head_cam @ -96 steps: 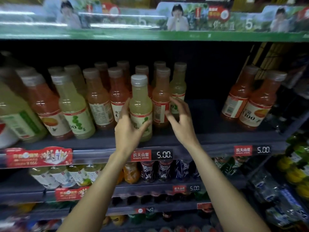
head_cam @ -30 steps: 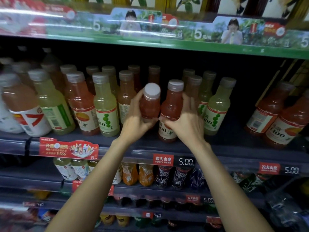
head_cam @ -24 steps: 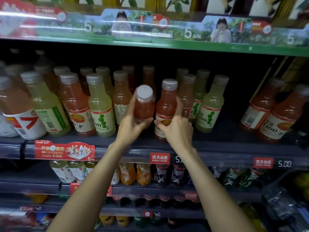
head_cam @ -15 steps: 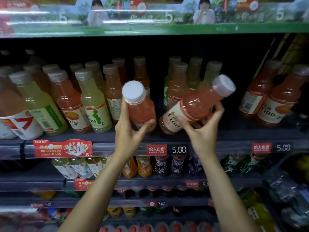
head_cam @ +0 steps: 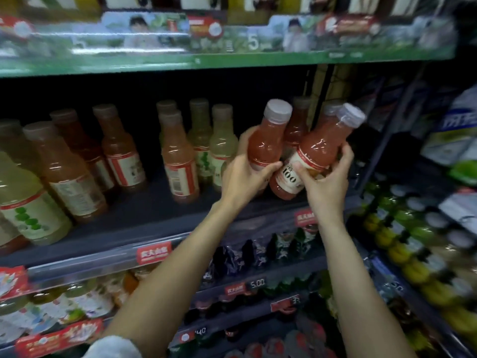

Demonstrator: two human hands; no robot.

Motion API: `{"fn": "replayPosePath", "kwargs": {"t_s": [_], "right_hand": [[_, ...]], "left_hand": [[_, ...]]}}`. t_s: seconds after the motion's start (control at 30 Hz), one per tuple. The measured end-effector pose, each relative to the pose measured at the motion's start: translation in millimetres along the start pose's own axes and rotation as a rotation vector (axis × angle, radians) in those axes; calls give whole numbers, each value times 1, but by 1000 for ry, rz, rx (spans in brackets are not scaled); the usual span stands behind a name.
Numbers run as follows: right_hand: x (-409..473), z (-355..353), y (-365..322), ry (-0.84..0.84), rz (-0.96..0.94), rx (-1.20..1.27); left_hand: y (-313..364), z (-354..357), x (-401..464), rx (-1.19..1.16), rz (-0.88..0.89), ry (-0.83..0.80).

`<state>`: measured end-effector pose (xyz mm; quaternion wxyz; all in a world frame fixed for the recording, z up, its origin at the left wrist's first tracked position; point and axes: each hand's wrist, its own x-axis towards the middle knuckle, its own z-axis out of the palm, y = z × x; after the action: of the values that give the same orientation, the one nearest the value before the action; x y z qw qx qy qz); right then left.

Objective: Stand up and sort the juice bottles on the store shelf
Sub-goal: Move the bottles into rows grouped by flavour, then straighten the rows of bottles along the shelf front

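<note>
A: From the head camera, what has each hand got?

B: The left hand (head_cam: 245, 177) has its fingers (head_cam: 268, 167) clamped round the label of a red bottle (head_cam: 265, 140), held nearly upright above the shelf (head_cam: 134, 223). The right hand (head_cam: 327, 182) is clamped on a second red bottle (head_cam: 312, 156), tilted, cap leaning right. Both sit over the shelf's right end, near the front edge, the two bottles almost touching.

A: What could go wrong?

B: I'd guess a knock. Two more red bottles (head_cam: 296, 130) stand just behind the held pair, so setting one down carelessly could tip them. The tilted bottle is held low on its label, and it might slip.

A: And the count?

B: Two in the hands, two red ones behind. Mid-shelf, a cluster (head_cam: 198, 146) of about five: reddish ones in front and pale green ones at the back and right. Toward the left end, roughly six more, mixed orange and green, partly cut off, so I can't be sure
</note>
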<state>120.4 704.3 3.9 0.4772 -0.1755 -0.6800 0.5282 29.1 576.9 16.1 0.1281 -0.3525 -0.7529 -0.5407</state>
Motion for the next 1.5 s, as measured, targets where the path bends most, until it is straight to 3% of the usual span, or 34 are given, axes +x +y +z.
{"fn": "replayPosePath", "kwargs": {"t_s": [0.3,0.43,0.6,0.77,1.07,1.3,1.5], "right_hand": [[28,2,31,51,-77,-318],[33,0,38,58,-123,-439],[50,-5,48,-31,-72,-236],[72,-6,61,-110,-71,-164],[98,-15,62,-102,47,-57],[88,-16,59,-87,-23,-91],[51,-13,43,80,-210,-353]], "left_hand": [[-28,62,22,-242,-162,19],[-33,71,35,-336,-171,-97],[-31,79,42,-551,-232,-231],[-27,90,51,-625,-263,-243],[-19,109,62,-669,-294,-296],[-22,108,73,-663,-331,-308],[-6,85,66,-530,-340,-242]]}}
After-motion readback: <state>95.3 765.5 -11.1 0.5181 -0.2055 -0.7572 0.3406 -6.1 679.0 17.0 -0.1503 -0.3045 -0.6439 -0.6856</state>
